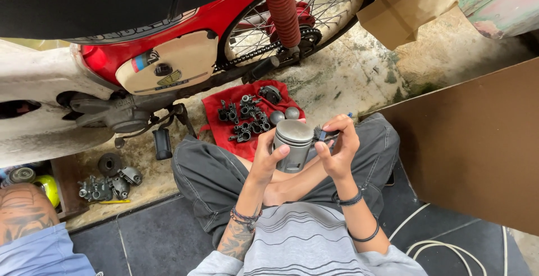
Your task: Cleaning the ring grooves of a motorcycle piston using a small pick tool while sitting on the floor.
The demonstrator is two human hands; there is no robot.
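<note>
Your left hand grips the grey cylindrical metal piston, thumb on its skirt, holding it upright above your lap. Your right hand, just beside it, pinches small dark pliers against the piston's top edge. Beyond both hands lies a red cloth strewn with dark metal engine parts, under the red motorcycle.

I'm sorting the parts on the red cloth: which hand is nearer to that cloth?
Left. The left hand, gripping the piston, sits right at the red cloth's near edge. The right hand works on the piston's far side, farther from the cloth.
</note>
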